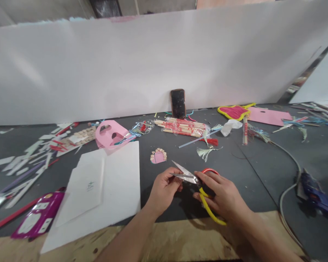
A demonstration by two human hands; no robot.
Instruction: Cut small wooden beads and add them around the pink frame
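My right hand point(221, 193) grips a pair of scissors point(191, 178) with one red and one yellow handle. The blades are spread apart and point left. Close to the blade tips, my left hand point(165, 189) is closed in a pinch; whatever lies between its fingertips is too small or hidden to make out. Just beyond my left hand a small pink piece point(158, 157) with a beaded-looking, pale rim lies flat on the dark table.
White boards point(120, 182) lie at left beside a purple packet point(39, 214). A pink cutout point(111, 134), wrapped sticks point(182, 126), tassels point(204, 153) and a propped phone point(178, 103) sit farther back. A blue glue gun point(319, 198) with a grey cable is at right.
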